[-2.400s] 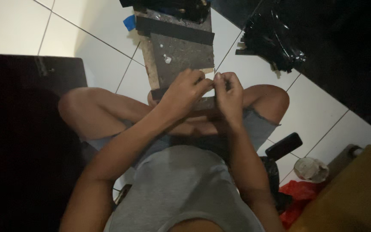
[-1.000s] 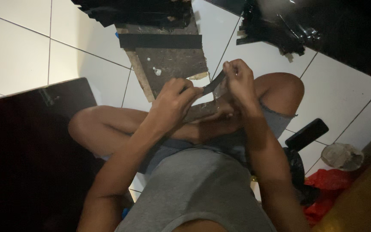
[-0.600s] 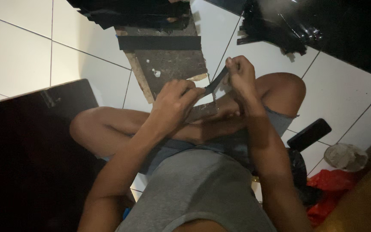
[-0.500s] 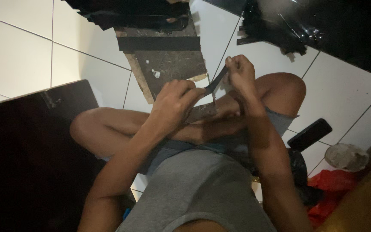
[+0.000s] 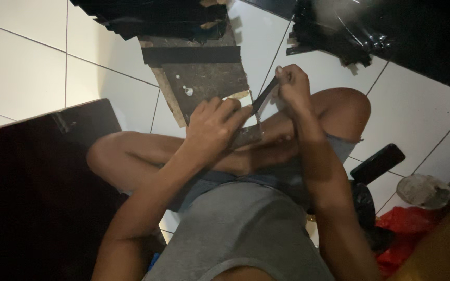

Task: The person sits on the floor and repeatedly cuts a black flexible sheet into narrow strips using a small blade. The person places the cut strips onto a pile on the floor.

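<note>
I sit cross-legged on a white tiled floor. My left hand (image 5: 212, 127) is closed around a flat grey piece (image 5: 246, 138) held over my lap. My right hand (image 5: 291, 86) pinches the upper end of a thin dark strip (image 5: 264, 96), which runs slanting down from it to the piece by my left fingers. Just beyond my hands a worn dark wooden board (image 5: 201, 80) lies on the floor, with a black strip (image 5: 191, 54) across its far end.
A dark panel (image 5: 32, 187) lies on the left. A heap of black strips (image 5: 152, 15) sits past the board, and black shiny plastic (image 5: 339, 31) at the upper right. A black slab-like object (image 5: 377, 164), a pale round lid (image 5: 423, 190) and red cloth (image 5: 407, 229) lie at right.
My right hand has risen and pulled away from my left hand, drawing the dark strip out longer between them. The view has shifted slightly.
</note>
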